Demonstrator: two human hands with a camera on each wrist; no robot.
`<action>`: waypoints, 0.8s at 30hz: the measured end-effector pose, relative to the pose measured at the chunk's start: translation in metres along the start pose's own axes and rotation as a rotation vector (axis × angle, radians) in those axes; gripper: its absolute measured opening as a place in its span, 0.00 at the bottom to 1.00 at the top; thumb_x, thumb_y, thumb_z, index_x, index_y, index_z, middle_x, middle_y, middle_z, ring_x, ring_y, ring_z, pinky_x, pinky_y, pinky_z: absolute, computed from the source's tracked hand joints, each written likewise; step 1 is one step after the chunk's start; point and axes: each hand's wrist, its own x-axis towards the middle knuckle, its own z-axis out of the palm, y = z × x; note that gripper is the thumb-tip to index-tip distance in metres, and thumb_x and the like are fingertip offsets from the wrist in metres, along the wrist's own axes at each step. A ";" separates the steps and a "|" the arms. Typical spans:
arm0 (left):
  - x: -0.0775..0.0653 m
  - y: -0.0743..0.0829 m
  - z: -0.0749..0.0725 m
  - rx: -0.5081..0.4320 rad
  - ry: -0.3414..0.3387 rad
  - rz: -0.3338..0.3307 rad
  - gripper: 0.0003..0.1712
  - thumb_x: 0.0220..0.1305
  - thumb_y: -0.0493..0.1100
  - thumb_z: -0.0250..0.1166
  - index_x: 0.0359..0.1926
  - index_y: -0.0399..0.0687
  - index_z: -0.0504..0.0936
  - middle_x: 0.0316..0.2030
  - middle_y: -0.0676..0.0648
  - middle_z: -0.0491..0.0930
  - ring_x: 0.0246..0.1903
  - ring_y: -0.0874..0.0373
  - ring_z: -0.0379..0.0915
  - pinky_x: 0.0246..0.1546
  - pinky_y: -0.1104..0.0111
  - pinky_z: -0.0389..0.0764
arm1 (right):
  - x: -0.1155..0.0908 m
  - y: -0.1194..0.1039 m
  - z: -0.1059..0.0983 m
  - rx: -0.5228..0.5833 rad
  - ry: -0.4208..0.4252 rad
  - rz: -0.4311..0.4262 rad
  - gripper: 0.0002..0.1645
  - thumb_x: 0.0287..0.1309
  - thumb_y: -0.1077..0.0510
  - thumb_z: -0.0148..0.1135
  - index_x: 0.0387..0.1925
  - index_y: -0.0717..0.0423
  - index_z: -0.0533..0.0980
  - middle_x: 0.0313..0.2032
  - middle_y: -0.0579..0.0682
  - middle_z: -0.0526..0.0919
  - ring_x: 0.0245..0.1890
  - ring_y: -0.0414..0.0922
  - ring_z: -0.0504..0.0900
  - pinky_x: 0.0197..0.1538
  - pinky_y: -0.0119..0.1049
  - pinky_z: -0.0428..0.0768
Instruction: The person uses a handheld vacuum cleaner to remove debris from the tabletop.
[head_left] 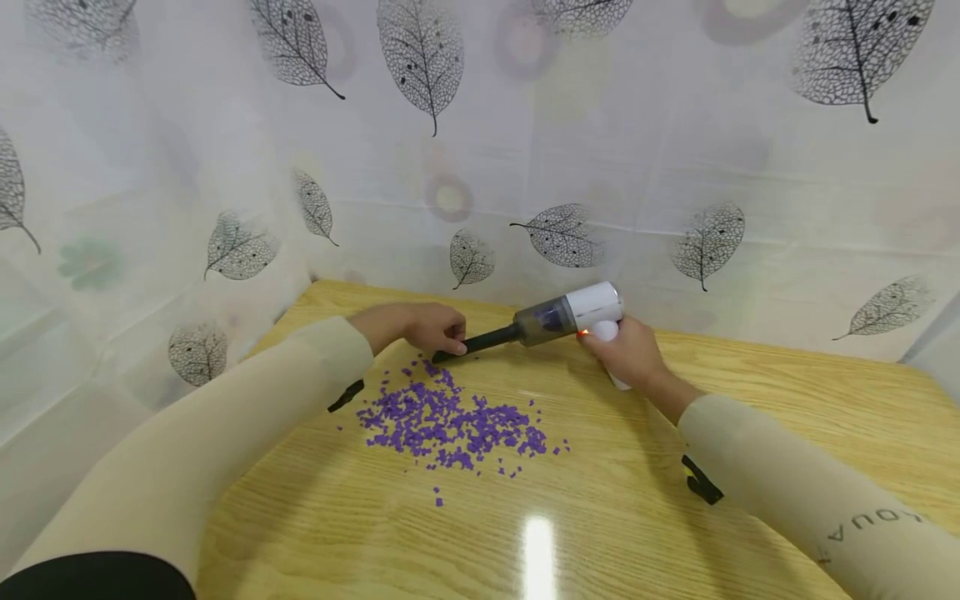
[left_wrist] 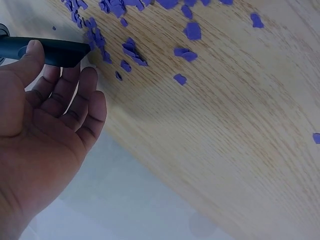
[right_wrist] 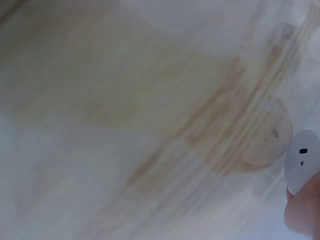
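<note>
Handheld vac (head_left: 547, 321) near the back of the wood-grain table (head_left: 615, 500), its dark nozzle (head_left: 491, 338) slanting left to the edge of the purple scraps (head_left: 450, 425). We see the R hand (head_left: 632, 354) wrapped round the handle (head_left: 619, 382), prob. to bear the wt.; the L hand (head_left: 437, 327) pinches the nozzle nr. its tip, thumb against it, other fingers loosely bent (seemingly for steering). On the tabletop we note a glare streak (head_left: 538, 558); behind, a pale leaf-print sheet (head_left: 382, 183) w/ faint creases.
</note>
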 end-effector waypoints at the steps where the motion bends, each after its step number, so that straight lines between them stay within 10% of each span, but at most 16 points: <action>1: -0.001 0.000 0.000 -0.001 0.001 0.004 0.13 0.69 0.50 0.53 0.41 0.44 0.73 0.36 0.49 0.74 0.35 0.59 0.68 0.38 0.68 0.70 | 0.000 0.000 0.000 0.003 -0.001 0.000 0.29 0.52 0.42 0.61 0.40 0.64 0.71 0.34 0.60 0.78 0.32 0.51 0.76 0.32 0.37 0.75; 24: 0.009 0.011 0.002 0.026 0.078 0.098 0.13 0.66 0.52 0.56 0.39 0.47 0.75 0.34 0.51 0.75 0.33 0.60 0.69 0.39 0.69 0.71 | -0.006 0.014 -0.014 0.017 0.002 -0.004 0.29 0.52 0.41 0.61 0.39 0.64 0.71 0.33 0.60 0.78 0.30 0.50 0.75 0.29 0.34 0.73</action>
